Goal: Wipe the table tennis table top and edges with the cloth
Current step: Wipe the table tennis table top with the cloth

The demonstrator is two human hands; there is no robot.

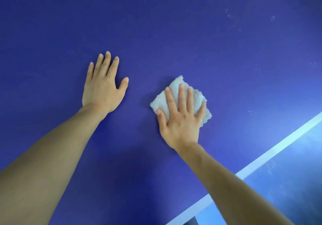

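The blue table tennis table top fills nearly the whole view. A small grey-white cloth, folded to a rough square, lies flat on it right of centre. My right hand presses down on the cloth with straight, spread fingers and covers its lower right part. My left hand rests flat on the bare table surface to the left of the cloth, fingers straight and close together, a short gap away from the cloth.
A white line runs diagonally along the table's edge at the lower right, with a lighter blue surface beyond it. Pale dusty specks dot the table top at the upper right.
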